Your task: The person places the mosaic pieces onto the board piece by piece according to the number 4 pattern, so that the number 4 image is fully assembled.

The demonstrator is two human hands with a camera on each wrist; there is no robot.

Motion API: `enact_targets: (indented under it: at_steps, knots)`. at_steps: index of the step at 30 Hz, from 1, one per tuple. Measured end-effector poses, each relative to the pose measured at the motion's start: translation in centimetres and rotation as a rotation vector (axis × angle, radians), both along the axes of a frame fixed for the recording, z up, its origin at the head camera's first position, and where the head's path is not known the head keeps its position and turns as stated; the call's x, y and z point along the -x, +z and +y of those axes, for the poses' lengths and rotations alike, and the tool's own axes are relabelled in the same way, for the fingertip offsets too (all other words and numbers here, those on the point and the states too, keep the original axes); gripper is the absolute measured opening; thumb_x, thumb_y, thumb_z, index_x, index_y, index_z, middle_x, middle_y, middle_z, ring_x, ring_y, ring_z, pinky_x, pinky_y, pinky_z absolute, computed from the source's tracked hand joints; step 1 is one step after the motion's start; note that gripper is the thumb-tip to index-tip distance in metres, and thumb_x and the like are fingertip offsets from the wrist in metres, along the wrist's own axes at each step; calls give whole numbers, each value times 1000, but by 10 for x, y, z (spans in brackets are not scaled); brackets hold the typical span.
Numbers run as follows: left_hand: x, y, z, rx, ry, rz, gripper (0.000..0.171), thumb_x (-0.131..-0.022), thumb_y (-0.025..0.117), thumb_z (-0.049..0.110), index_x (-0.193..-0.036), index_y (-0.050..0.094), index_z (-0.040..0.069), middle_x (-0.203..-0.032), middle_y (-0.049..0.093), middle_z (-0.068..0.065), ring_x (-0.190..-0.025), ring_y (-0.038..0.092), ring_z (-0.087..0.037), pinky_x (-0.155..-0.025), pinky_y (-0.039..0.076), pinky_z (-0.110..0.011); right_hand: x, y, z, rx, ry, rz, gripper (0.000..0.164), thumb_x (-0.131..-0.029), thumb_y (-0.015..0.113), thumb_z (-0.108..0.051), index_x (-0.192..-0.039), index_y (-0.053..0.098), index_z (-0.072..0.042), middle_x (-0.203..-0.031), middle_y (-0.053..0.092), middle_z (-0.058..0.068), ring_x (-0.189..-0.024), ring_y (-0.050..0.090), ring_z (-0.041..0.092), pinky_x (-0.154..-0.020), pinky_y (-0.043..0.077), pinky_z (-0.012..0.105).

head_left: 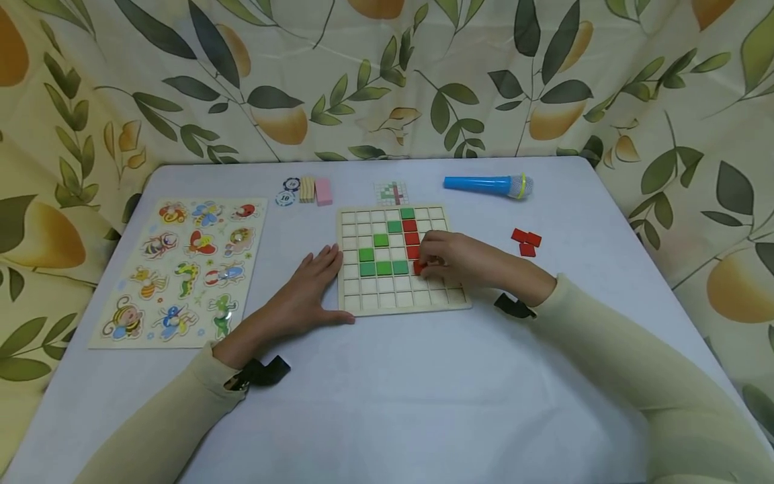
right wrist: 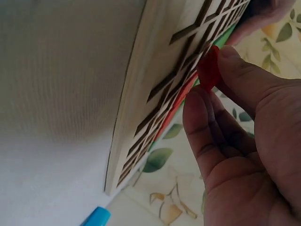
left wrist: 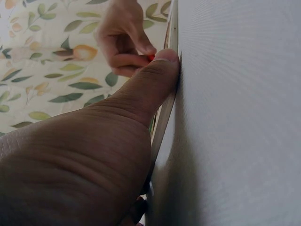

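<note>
A wooden grid board lies on the white table with green and red square tiles set in some of its cells. My right hand is over the board's right half, pinching a red tile between thumb and fingertips. That tile is tilted close over a cell, just below a column of red tiles. My left hand rests at the board's left edge, fingers straight along the side and thumb at the front left corner. In the left wrist view the thumb lies against the board's edge.
Three loose red tiles lie right of the board. Behind it are a small pattern card and a blue toy microphone. A pink block, a striped block and round chips stand back left. An insect puzzle board lies left.
</note>
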State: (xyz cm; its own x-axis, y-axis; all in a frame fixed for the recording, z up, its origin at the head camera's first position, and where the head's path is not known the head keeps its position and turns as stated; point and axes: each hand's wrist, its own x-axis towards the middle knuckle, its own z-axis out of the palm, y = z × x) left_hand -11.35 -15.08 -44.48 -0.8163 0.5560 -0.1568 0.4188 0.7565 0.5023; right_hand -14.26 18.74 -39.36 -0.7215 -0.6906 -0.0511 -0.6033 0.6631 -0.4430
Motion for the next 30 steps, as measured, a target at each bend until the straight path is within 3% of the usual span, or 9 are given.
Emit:
enact_targets:
  at_steps: [22, 30]
  knots:
    - [1, 4, 1, -19, -13, 7, 128, -81, 89, 58, -171, 14, 5, -182, 7, -10, -171, 2, -28, -141, 4, -50, 4, -4, -11, -6, 52, 52, 8, -94, 82, -10, -94, 74, -12, -104, 64, 5, -96, 60, 18, -82, 63, 30]
    - [0, 0, 0, -25, -11, 4, 129, -81, 89, 58, -171, 14, 5, -182, 7, -10, -171, 3, -29, -141, 4, -51, 4, -5, -13, -9, 50, 59, 5, -92, 83, -10, -95, 79, -10, -104, 65, 7, -95, 61, 19, -83, 65, 30]
